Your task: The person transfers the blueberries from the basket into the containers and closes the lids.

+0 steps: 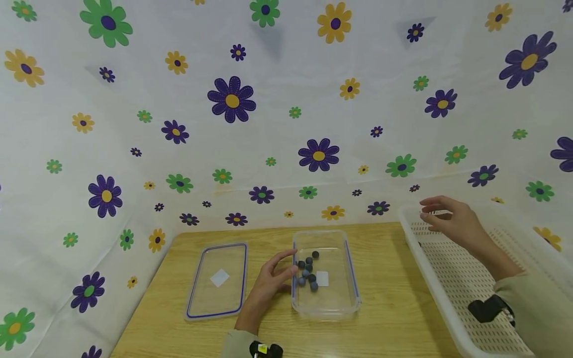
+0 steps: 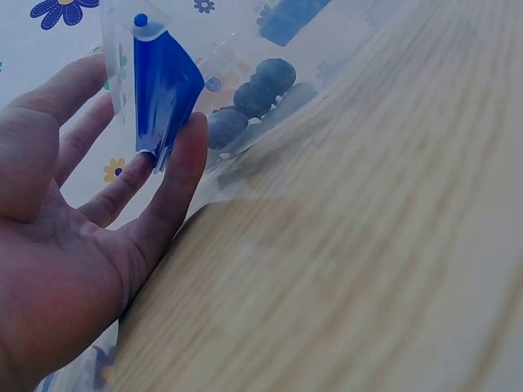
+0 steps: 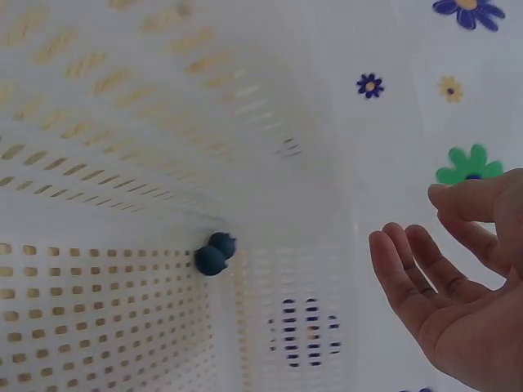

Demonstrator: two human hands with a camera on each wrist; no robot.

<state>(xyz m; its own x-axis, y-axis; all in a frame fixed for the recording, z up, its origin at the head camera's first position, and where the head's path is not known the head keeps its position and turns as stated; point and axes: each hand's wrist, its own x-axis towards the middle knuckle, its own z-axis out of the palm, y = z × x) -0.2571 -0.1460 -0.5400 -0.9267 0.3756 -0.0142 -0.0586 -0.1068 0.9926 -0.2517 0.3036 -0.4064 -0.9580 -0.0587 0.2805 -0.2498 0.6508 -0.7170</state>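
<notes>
A clear plastic food container (image 1: 329, 308) with blue edging stands on the table and has several blueberries (image 1: 314, 286) inside, mostly on its left side. My left hand (image 1: 266, 283) holds the container's left wall. In the left wrist view, thumb and fingers lie on either side of a blue strip (image 2: 163, 90) at its edge. Over the far end of a white perforated basket (image 1: 423, 278) hovers my right hand (image 1: 461, 223), its fingers loosely bent with nothing between them. Two blueberries (image 3: 214, 253) sit in the basket's corner in the right wrist view.
A clear lid (image 1: 219, 303) with a blue seal lies flat on the wooden table (image 1: 380, 323), left of my left hand. Behind the table hangs a white flower-print sheet (image 1: 277, 134). The basket's raised rim runs along the right side.
</notes>
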